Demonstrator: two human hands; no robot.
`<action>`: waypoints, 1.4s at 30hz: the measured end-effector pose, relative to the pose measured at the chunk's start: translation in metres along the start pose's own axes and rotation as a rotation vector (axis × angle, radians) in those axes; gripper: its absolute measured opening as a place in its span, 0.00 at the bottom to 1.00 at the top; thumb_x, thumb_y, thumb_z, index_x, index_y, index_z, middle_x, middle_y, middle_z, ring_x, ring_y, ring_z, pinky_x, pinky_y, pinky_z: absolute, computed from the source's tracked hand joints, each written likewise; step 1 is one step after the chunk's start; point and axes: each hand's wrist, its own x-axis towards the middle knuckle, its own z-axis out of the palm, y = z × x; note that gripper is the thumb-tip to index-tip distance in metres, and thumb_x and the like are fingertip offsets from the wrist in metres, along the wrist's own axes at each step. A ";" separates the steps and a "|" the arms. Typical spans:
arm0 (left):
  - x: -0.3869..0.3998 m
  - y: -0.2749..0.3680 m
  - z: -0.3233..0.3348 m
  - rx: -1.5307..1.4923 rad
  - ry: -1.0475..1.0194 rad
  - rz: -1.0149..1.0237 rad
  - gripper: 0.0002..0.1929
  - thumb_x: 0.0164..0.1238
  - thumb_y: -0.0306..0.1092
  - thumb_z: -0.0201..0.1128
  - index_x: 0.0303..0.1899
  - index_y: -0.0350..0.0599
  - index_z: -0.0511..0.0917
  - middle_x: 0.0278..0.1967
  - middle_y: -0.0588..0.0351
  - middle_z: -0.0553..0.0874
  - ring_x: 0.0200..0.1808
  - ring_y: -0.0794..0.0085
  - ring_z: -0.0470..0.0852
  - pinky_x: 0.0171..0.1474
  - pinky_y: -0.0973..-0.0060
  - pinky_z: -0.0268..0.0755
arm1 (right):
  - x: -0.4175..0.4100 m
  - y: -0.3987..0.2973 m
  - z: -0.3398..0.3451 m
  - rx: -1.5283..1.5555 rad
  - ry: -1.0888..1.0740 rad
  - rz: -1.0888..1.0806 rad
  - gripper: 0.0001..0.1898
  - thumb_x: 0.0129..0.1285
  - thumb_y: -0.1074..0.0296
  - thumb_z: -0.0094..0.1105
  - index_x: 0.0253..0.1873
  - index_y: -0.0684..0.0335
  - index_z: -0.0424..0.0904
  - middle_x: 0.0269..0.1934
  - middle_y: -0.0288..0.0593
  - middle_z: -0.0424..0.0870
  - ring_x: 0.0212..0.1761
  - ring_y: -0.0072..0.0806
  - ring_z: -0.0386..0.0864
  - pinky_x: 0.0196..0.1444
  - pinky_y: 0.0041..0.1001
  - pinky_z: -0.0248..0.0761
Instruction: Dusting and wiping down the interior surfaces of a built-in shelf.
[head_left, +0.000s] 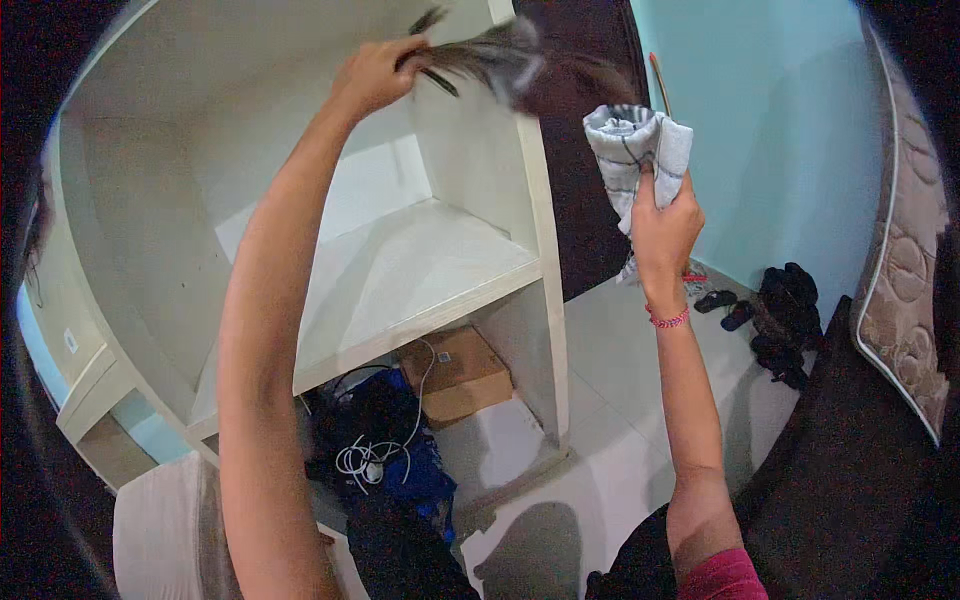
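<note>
My left hand (381, 75), raised in front of the upper part of the cabinet, is closed around the handle end of a dark, motion-blurred object (487, 64), perhaps a brush or duster; its exact kind cannot be told. To the right, my right hand (666, 217) grips a folded white cloth with dark stripes (622, 150), thumb pressed on its front. Loose fringe hangs below the cloth. The two held things are apart. Beneath my left hand runs the bare cream shelf (435, 262) of the open cabinet.
Under the shelf lie a cardboard box (465, 375), a coiled white cable (371, 461) and blue and black items (427, 472). Dark slippers (716, 301) and a black heap (784, 322) sit on the tiled floor by the wall. A quilted mattress (904, 247) stands at the far right.
</note>
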 end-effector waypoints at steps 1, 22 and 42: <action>-0.003 -0.006 0.007 -0.091 0.119 -0.044 0.23 0.74 0.51 0.53 0.55 0.40 0.78 0.46 0.39 0.85 0.48 0.44 0.82 0.52 0.60 0.73 | 0.001 -0.002 -0.001 -0.028 -0.002 0.001 0.12 0.63 0.67 0.60 0.44 0.71 0.77 0.34 0.62 0.83 0.36 0.58 0.82 0.38 0.45 0.73; -0.098 -0.057 0.068 -0.499 -0.002 -0.279 0.21 0.75 0.50 0.52 0.46 0.37 0.77 0.33 0.35 0.84 0.40 0.40 0.84 0.42 0.54 0.73 | -0.011 -0.021 0.006 -0.005 -0.026 -0.055 0.15 0.59 0.72 0.62 0.50 0.71 0.77 0.35 0.62 0.83 0.37 0.57 0.82 0.40 0.44 0.73; -0.067 -0.022 0.077 -0.534 0.272 -0.434 0.18 0.74 0.45 0.51 0.45 0.38 0.77 0.34 0.34 0.84 0.40 0.36 0.81 0.43 0.49 0.73 | 0.049 -0.083 0.081 -0.228 0.024 -0.460 0.22 0.53 0.70 0.63 0.55 0.65 0.77 0.48 0.57 0.82 0.51 0.51 0.80 0.54 0.41 0.73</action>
